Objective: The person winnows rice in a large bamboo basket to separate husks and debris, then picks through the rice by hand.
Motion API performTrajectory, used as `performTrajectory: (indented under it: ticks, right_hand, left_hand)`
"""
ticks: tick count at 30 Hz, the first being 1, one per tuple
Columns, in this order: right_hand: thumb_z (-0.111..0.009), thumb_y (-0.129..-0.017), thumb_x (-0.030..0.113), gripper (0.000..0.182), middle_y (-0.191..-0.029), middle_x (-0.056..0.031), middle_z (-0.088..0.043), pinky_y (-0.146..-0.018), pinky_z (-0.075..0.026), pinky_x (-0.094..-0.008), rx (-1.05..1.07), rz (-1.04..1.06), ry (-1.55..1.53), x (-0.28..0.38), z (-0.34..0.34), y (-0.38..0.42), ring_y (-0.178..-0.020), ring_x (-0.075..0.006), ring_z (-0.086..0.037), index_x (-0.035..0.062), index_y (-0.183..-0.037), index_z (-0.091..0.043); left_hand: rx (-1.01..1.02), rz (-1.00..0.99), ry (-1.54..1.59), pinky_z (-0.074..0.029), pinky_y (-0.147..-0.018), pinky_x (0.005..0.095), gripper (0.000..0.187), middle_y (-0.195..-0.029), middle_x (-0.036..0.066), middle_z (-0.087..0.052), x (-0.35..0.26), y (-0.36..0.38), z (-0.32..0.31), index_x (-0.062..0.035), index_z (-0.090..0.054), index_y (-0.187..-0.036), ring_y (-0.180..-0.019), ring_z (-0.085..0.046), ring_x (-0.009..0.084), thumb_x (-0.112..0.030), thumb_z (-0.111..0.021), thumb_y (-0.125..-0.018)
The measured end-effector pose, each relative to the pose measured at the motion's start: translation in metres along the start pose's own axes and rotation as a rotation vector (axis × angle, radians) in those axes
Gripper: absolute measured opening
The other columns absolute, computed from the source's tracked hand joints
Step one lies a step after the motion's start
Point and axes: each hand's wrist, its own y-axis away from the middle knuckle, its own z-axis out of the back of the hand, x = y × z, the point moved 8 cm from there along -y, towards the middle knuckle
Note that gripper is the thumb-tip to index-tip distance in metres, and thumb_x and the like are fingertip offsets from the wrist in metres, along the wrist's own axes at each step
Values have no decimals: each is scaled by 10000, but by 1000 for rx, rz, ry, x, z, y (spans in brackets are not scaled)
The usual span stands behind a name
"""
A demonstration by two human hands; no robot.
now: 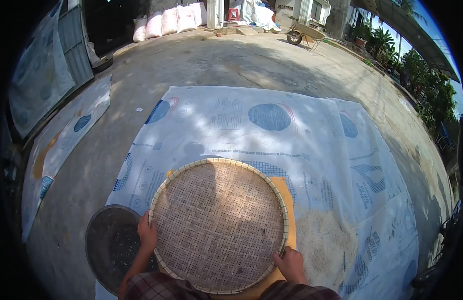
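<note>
A round, flat woven bamboo winnowing tray (219, 225) fills the lower middle of the head view, its rim bound in pale cane. My left hand (147, 231) grips its left rim, fingers wrapped round the edge. On the lower right rim, my right hand (290, 264) is closed the same way. The weave looks bare apart from a few small specks. Beneath the tray, an orange-brown sheet (288, 200) sticks out at its right side. Left of my left hand is a dark round basin (109, 245) with scattered pale bits inside. Pale grain-like material (324, 245) lies spread to the right.
A white printed plastic sheet (191, 115) covers the concrete ground (216, 60). Another sheet (66, 140) lies at the left. Farther back are several filled white sacks (170, 21), a red stool (233, 14) and a wheelbarrow (305, 35). Plants (434, 87) border the right side.
</note>
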Motion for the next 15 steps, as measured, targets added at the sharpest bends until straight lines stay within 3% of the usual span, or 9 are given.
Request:
performTrajectory:
  ticks: [2,6,8,10,15]
  right_hand:
    - [-620,-713,309,347,-596,-210,-579,-576,-475,-438,171,-96,4,-10,-17,8,-571,-372,-582,-31,-691,-556]
    - [-612,-729,319,348,-613,-209,-584,-557,-456,-460,56,-61,56,-8,-13,8,-576,-390,-571,-20,-756,-537]
    - [-604,-742,317,351,-611,-206,-569,-550,-440,-457,48,-72,-8,-13,-18,12,-581,-386,-565,-16,-766,-499]
    - [-596,-750,308,343,-608,-198,-549,-535,-420,-439,88,-216,-343,-19,-24,17,-586,-371,-564,-8,-778,-464]
    - [-583,-760,309,337,-586,-171,-520,-516,-400,-418,38,-280,-389,-31,-41,19,-561,-348,-547,7,-814,-443]
  left_hand:
    - [26,-9,-46,-413,-847,411,425,-1050,220,-516,-16,6,2,39,-442,-1228,-990,-521,374,-59,-505,-820]
    - [60,-36,-85,-405,-841,418,433,-1038,224,-505,-21,15,-5,28,-422,-1254,-968,-513,387,-62,-492,-836]
    - [49,-53,-92,-402,-845,415,420,-1026,222,-513,-22,9,-8,21,-433,-1246,-962,-517,377,-67,-495,-840]
    - [42,-55,-116,-405,-827,410,421,-1025,211,-497,-21,10,-5,19,-409,-1267,-955,-507,377,-90,-473,-865]
    - [44,-26,-146,-406,-822,410,412,-1022,204,-499,-19,8,-7,6,-415,-1266,-938,-508,367,-120,-475,-879]
